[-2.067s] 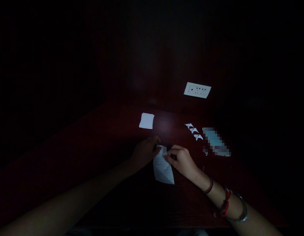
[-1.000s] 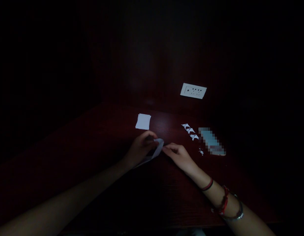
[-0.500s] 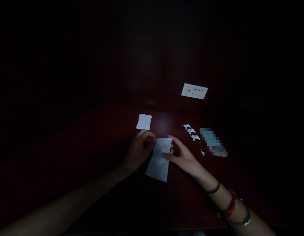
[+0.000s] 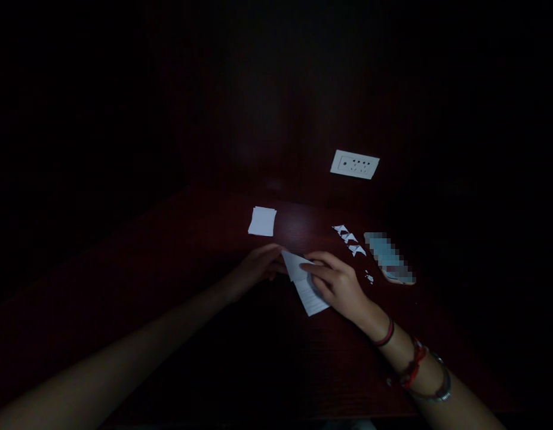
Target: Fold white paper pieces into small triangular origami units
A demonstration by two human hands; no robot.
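On the dark reddish wood-grained surface [image 4: 169,280], near its middle, a white paper sheet [image 4: 309,294] is lying flat, its faint creases showing in the dim light. It is a thin, elongated piece, with one pointed corner aiming away from the person. The right hand [image 4: 341,286] is resting on top of it, fingers stretched out and spread, pressing the paper down rather than gripping it. The left hand [image 4: 258,266] is touching the sheet's far left corner with its fingers curled inward; whether it is actually pinching the paper I cannot tell in this darkness.

Three bands are circling the right wrist: a thin dark-red cord [image 4: 384,335], a red string [image 4: 413,361] and a shiny metal bangle [image 4: 440,389].

Beyond the left hand, one small square stack of white paper [image 4: 262,221] is sitting by itself. To the right of the hands, three small folded white pieces [image 4: 349,237], each with pointed tips, are lying in a slanted row, and one tinier white scrap [image 4: 369,277] is lying apart from them, closer to the person. Just beside the row, one pale blue oblong object [image 4: 388,257] is lying blurred. Behind, one white rectangular socket plate [image 4: 354,164] with several small holes is sitting on the dark wall.
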